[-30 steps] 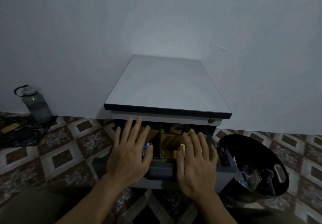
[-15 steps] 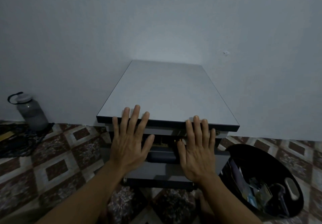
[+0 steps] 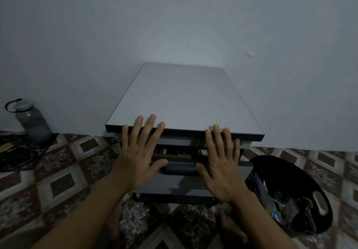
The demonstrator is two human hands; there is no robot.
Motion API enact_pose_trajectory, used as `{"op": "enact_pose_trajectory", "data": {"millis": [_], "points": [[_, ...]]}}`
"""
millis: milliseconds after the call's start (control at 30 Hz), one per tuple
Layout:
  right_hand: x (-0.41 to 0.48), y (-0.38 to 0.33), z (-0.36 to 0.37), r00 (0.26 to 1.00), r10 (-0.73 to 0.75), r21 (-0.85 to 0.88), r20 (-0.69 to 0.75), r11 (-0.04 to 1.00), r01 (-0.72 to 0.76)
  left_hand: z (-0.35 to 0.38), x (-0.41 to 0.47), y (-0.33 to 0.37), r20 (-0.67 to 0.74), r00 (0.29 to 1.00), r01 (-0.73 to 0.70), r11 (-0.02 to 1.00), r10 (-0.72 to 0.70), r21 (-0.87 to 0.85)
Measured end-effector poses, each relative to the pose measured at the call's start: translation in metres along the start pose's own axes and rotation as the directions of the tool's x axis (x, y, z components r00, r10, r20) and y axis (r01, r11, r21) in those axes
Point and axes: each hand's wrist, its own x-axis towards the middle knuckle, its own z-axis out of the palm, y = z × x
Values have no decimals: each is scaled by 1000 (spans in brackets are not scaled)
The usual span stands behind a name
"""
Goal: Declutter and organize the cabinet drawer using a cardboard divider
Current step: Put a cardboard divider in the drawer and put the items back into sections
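Note:
A small grey cabinet [image 3: 184,101] stands against the wall. Its top drawer [image 3: 178,181] is out only a narrow gap, and through the gap I see a strip of cardboard divider [image 3: 178,154] and small items. My left hand [image 3: 138,155] lies flat against the drawer front on the left, fingers straight and spread up over the cabinet's top edge. My right hand [image 3: 222,163] lies flat on the right side the same way. A dark handle [image 3: 179,169] sits between my thumbs.
A black round bin [image 3: 302,173] with several discarded items stands on the floor at the right of the cabinet. A grey water bottle [image 3: 32,121] stands by the wall at the left, beside a dark cloth [image 3: 21,155]. The floor is patterned tile.
The drawer has gone from wide open to almost shut, pushed in by both flat hands. My view has come closer to the cabinet.

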Motion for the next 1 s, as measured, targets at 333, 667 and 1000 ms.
{"op": "enact_pose_trajectory", "data": {"millis": [333,667,1000], "points": [[12,-19,10,976,211,-54,-57,975,-214,3,11,19,-64,986,160,984,-155,73],[27,-25,15,948,312,-98,-55,944,-316,7,20,27,-76,963,262,963,-257,64],[34,-30,-25,968,251,-25,28,968,-250,-16,25,31,29,961,276,961,-275,-8]]}}
